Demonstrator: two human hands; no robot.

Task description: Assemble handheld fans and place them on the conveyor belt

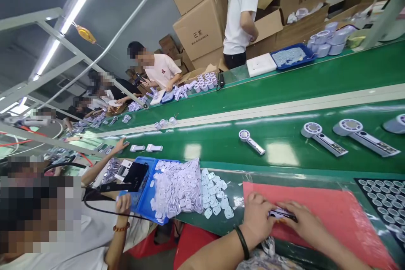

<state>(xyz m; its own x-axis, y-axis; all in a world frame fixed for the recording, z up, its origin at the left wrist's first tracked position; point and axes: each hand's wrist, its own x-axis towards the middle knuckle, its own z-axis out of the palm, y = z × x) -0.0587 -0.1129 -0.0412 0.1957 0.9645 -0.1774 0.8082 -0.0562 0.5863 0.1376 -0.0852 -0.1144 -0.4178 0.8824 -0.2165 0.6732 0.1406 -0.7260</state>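
Observation:
My left hand [257, 216], with a dark bangle at its wrist, is closed on one end of a slender lavender and dark piece [282, 214], which looks like the handle of a handheld fan. The other end is held by my right hand [305, 219], so fingers cover much of the piece. Both hands are over a red mat [322, 202] at the bench edge. Left of the mat lie loose pale blue plates [217, 194], beside a large heap of small lavender plates [182, 187].
A blue tray [146, 194] stands beside a co-worker [117, 223] on my left. Handheld fans [251, 141] lie along the green conveyor belt [215, 135]. Round parts fill a black sheet [384, 202] at right. More people work across the belt near cardboard boxes [201, 29].

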